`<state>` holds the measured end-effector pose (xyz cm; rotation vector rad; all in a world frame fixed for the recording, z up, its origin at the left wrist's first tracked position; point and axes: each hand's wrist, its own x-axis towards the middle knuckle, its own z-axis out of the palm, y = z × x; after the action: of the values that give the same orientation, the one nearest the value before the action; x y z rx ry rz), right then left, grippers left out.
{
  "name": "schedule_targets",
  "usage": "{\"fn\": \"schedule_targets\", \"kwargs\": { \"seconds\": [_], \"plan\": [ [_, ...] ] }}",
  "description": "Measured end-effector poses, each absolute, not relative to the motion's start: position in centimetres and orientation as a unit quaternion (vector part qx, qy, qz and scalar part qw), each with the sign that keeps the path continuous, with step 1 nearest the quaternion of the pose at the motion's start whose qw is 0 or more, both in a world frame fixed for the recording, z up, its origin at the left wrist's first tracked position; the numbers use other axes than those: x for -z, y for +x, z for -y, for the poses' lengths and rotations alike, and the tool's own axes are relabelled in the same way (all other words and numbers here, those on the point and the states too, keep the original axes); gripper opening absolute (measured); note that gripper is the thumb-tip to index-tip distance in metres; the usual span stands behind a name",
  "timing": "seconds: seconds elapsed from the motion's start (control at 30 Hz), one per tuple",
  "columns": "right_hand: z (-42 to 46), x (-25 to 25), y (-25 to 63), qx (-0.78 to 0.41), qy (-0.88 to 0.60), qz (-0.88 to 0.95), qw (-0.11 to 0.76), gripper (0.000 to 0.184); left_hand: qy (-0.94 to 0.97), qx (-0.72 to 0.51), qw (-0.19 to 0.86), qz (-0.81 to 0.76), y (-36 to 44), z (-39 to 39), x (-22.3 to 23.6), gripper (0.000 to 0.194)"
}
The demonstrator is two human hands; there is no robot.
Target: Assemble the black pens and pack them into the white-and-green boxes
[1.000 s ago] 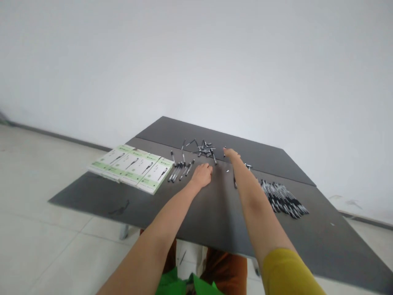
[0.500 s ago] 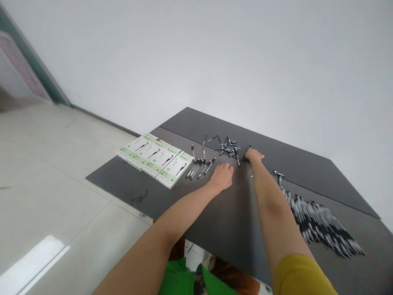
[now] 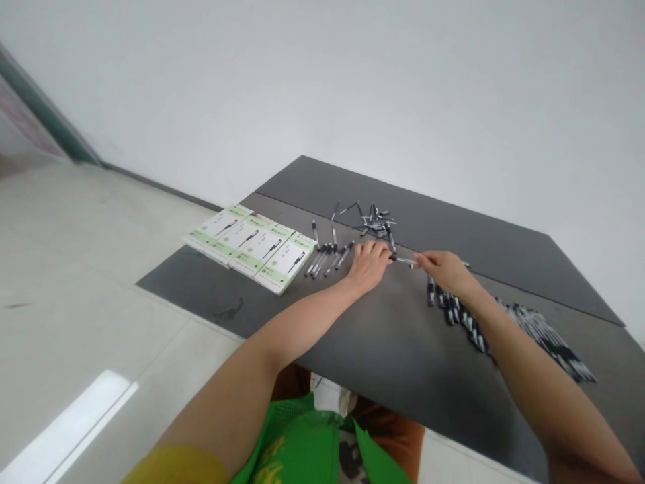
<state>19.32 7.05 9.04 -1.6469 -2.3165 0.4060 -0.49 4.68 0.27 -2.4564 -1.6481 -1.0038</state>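
Note:
A clear pen (image 3: pixel 404 260) with a dark end lies level between my two hands over the middle of the table. My right hand (image 3: pixel 444 270) pinches its right end. My left hand (image 3: pixel 369 265) has its fingers curled at the dark left end, partly covering it. Just left of my left hand, several pens (image 3: pixel 325 261) with black ends lie side by side. Behind the hands is a loose heap of dark pen parts (image 3: pixel 375 220). A long row of pens (image 3: pixel 547 336) lies to the right, partly covered by my right forearm.
White and green boxes (image 3: pixel 252 245) with pen pictures lie side by side at the left of the dark table (image 3: pixel 383 356). A seam runs across the table toward the back. A plain wall (image 3: pixel 403 101) stands behind it.
My right hand has come back from the far part of the table toward my left hand, and a pen now spans the two. The view first swung left, then shifted slightly.

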Motion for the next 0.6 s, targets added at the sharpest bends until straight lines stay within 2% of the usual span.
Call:
{"fn": "schedule_targets", "kwargs": {
  "seconds": [0.1,0.17,0.27,0.33,0.43,0.6],
  "plan": [
    [-3.9,-9.6,19.4,-0.196,-0.582,0.741,0.271,0.053,-0.858,0.274,-0.075,0.429,-0.8,-4.7,-0.5,0.027],
    [-2.5,-9.2,19.1,-0.254,-0.575,0.698,0.342,0.055,-0.868,0.295,-0.096,0.387,-0.9,-4.4,-0.7,0.028],
    [-1.1,-7.2,18.4,-0.315,-0.541,0.694,0.356,0.056,-0.866,0.33,-0.09,0.364,-0.4,-3.5,-0.8,0.03],
    [-0.4,-5.3,17.7,-0.316,-0.519,0.715,0.347,0.053,-0.883,0.305,-0.093,0.344,0.1,-2.7,-0.8,0.026],
    [0.3,-3.2,17.1,-0.259,-0.553,0.712,0.345,0.051,-0.907,0.271,-0.091,0.31,0.7,-1.8,-0.6,0.021],
    [2.0,-2.8,17.6,-0.179,-0.598,0.671,0.401,0.062,-0.856,0.341,-0.1,0.376,0.6,-1.5,-0.8,0.023]
  ]
}}
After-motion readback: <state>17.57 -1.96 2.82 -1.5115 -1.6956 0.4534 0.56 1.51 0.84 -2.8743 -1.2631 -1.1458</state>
